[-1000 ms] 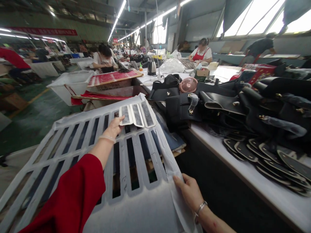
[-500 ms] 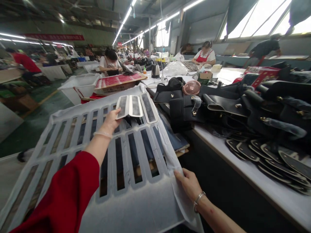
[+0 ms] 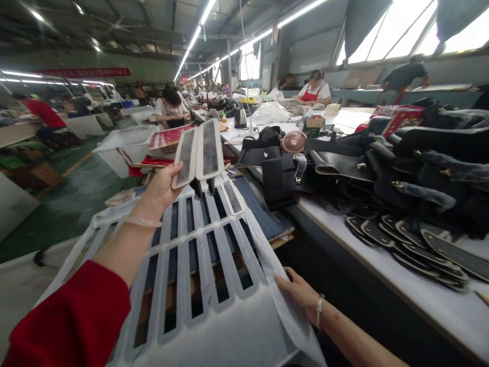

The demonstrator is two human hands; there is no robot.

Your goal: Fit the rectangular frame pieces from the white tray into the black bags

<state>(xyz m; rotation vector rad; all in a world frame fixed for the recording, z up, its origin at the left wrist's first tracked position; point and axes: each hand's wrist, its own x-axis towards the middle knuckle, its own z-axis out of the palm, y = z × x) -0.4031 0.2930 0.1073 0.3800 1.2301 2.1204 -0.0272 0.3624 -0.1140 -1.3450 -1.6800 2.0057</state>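
My left hand [image 3: 162,181] is closed on the near left edge of two long rounded panels [image 3: 208,150] with dark grey centres and pale borders. They are lifted above a large white slotted sheet [image 3: 229,318], with dark pieces hanging under them. A third such panel [image 3: 234,198] lies flat at the sheet's far right corner, apart from my hand. On the sheet's right edge, my right hand [image 3: 301,293] is closed, thumb on top and fingers beneath. Blue and brown flat stacks show through the slots.
On the white table [image 3: 385,260] at right lie black bags [image 3: 282,173], a pink fan [image 3: 294,141] and stacked dark pieces with pale edges [image 3: 408,250]. A kettle [image 3: 240,117] stands farther back. A white bin [image 3: 124,145] is at left. Several people work beyond.
My left hand has raised the two panels higher off the slotted sheet, and they now tilt up more. My right hand keeps its hold on the edge. The view has shifted slightly.
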